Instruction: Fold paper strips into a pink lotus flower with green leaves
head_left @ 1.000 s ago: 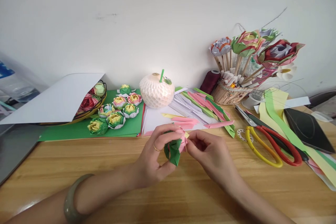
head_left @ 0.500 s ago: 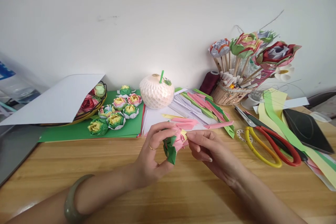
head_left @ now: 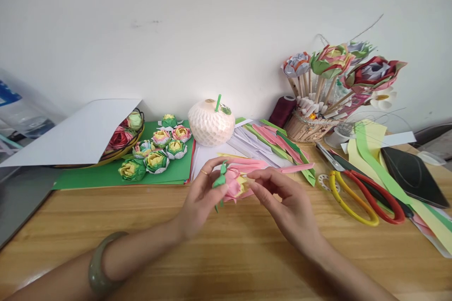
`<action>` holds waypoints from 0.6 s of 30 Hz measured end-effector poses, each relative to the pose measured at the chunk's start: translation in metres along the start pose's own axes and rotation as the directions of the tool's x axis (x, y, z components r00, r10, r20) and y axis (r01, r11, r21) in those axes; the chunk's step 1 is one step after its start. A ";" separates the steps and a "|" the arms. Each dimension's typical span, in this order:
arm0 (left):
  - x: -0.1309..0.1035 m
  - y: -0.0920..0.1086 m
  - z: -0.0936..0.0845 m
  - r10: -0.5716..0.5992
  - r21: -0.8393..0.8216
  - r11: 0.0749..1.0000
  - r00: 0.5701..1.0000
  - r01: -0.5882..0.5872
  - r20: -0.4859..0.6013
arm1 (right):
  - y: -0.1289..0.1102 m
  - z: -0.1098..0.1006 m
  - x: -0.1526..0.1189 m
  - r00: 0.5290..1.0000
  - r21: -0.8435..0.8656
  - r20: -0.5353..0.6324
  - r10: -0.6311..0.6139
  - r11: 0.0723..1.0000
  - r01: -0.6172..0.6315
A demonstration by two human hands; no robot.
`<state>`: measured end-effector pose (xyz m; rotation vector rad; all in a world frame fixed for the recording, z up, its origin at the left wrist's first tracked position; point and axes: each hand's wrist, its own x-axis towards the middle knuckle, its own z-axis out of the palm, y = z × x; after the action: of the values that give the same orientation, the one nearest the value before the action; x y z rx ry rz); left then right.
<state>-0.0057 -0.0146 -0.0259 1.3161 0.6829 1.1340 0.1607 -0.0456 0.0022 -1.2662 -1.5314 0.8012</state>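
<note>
"One lotus-shaped flower of folded pink, yellow and green paper stood out; where was it, and what had hold of it?"

"It was held up over the light-brown wood-grain tabletop; the left hand pinched its green and pink side, thumb in front; the right hand had thumb and fingertips close together at the yellow centre, though I couldn't tell whether they gripped a petal."

"How did it look to handle?"

"Light, I judged, crisp at the creases and easily crushed; the base seemed the safest hold, with only fingertips for the centre."

"And the containers?"

"At the left, a round basket with a black and yellow rim held red and pale-green paper flowers, partly covered by a white paper sheet; at the right, a tan basket of short wooden sticks held multicoloured paper flowers on wooden stems."
</note>
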 end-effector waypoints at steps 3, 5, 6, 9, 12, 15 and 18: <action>0.005 0.003 0.002 -0.309 -0.260 0.920 0.951 0.294 -0.018 | 0.004 -0.004 0.002 0.980 -0.127 -0.049 -0.192 0.975 0.184; 0.008 0.004 0.002 -0.425 -0.342 0.850 0.905 0.400 0.003 | 0.005 -0.005 0.004 0.962 -0.176 -0.030 -0.272 0.949 0.262; 0.008 0.005 0.003 -0.456 -0.363 0.828 0.890 0.428 0.010 | 0.005 -0.005 0.005 0.955 -0.191 -0.011 -0.296 0.938 0.289; 0.009 0.006 0.003 -0.521 -0.390 0.778 0.853 0.493 0.040 | 0.005 -0.004 0.005 0.940 -0.207 0.041 -0.338 0.918 0.339; 0.009 0.005 0.003 -0.538 -0.382 0.759 0.838 0.528 0.089 | 0.005 -0.002 0.004 0.929 -0.239 0.063 -0.364 0.898 0.369; 0.008 0.004 0.003 -0.538 -0.368 0.757 0.835 0.539 0.116 | 0.007 0.000 0.002 0.913 -0.286 0.087 -0.398 0.868 0.405; 0.008 0.003 0.004 -0.517 -0.361 0.778 0.850 0.515 0.098 | 0.009 0.001 0.001 0.899 -0.335 0.120 -0.421 0.836 0.435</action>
<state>0.0001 -0.0093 -0.0204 0.7261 0.7313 0.7613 0.1633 -0.0426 -0.0062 -1.0897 -1.9641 0.2634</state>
